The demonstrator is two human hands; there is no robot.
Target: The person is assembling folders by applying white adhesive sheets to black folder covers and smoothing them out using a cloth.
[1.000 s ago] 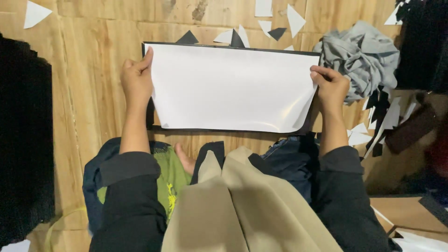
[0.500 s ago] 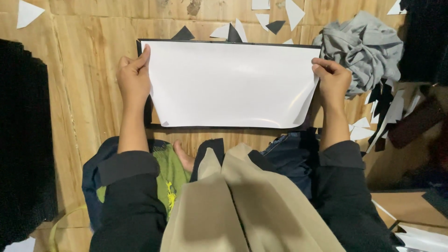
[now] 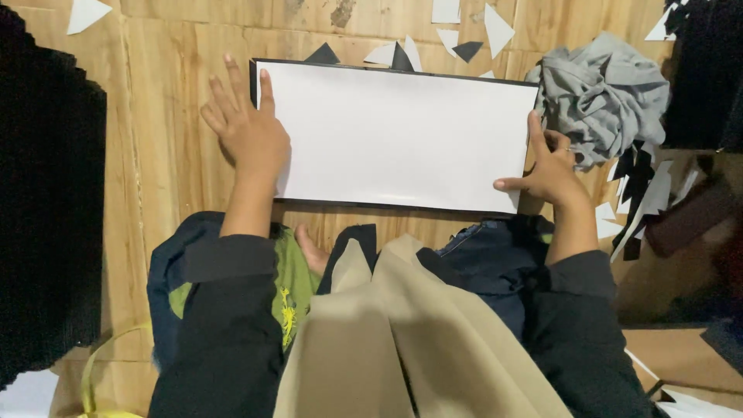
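A white sheet [image 3: 398, 135] lies flat on a black board whose edge [image 3: 254, 81] shows along the left and top. My left hand [image 3: 249, 131] rests flat with fingers spread on the sheet's left edge. At the sheet's right edge, my right hand [image 3: 548, 166] presses with one finger raised along the border and the thumb on the lower corner. Neither hand grips anything.
A crumpled grey cloth [image 3: 602, 97] sits just right of the sheet. Black and white paper scraps [image 3: 464, 35] lie above the sheet and at the right [image 3: 638, 190]. The floor is wooden [image 3: 170, 93]. A black mass [image 3: 46, 193] fills the left side.
The sheet's curled right and lower edges have been laid flat. Both hands have let go of its edges and now press on it with open fingers.
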